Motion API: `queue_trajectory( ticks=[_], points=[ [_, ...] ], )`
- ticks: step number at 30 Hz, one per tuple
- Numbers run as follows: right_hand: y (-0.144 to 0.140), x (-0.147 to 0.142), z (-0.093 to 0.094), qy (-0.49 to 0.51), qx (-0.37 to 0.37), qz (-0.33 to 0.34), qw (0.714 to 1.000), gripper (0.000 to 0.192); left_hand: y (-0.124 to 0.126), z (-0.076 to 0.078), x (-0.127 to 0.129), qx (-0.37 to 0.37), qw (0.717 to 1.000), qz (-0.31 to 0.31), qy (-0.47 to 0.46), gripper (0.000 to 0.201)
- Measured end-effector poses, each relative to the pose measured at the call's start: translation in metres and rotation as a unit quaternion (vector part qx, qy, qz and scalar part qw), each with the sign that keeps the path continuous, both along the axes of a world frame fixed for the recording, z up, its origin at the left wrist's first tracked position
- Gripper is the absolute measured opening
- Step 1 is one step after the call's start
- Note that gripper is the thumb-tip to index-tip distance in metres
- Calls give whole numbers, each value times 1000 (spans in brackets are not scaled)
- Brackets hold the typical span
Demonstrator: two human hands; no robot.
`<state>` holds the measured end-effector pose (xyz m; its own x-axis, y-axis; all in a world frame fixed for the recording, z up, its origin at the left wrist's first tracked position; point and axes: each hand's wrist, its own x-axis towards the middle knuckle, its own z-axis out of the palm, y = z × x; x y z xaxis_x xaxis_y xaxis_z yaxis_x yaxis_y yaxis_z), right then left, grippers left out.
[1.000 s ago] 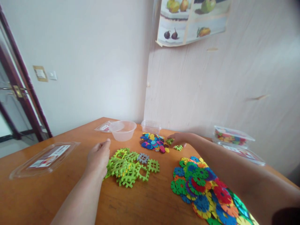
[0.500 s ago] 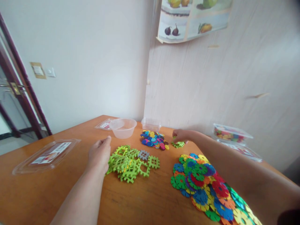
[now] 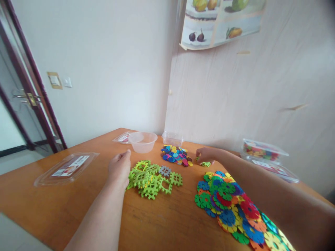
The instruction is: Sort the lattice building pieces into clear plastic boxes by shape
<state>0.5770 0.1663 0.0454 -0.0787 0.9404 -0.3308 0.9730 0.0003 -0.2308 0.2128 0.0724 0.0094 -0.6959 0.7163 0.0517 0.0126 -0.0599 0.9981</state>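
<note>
- Your left hand: loosely curled, holding nothing, resting beside the green grids.
- Your right hand: fingers pinching a small green piece on the bench, just right of the small discs.

lime-green grid pieces, multicoloured flower discs

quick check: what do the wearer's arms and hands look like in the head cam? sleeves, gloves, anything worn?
Both forearms are bare as far as the frame shows: no sleeves in view. The left hand and right hand have no gloves. No watch, bracelet or rings are visible, though the right hand is small and partly turned away. No markings show on either arm.
</note>
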Motion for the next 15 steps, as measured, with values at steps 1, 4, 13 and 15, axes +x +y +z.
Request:
queue_trajectory(
  ticks=[1, 4, 13, 15],
  points=[
    [-1, 0, 0, 1, 6, 0, 1000, 47, 0, 0, 0, 1, 1000, -1, -1, 26],
    [-8, -2, 6, 13, 31, -1, 999, 43, 2, -2, -1, -4, 1000, -3, 7, 28],
    [-75, -84, 38, 187, 70, 85, 976, 36, -2, 2, 3, 21, 999, -22, 21, 29],
    [-93, -105, 39, 236, 65, 122, 962, 43, -3, 3, 4, 20, 999, -29, 22, 30]
  ],
)
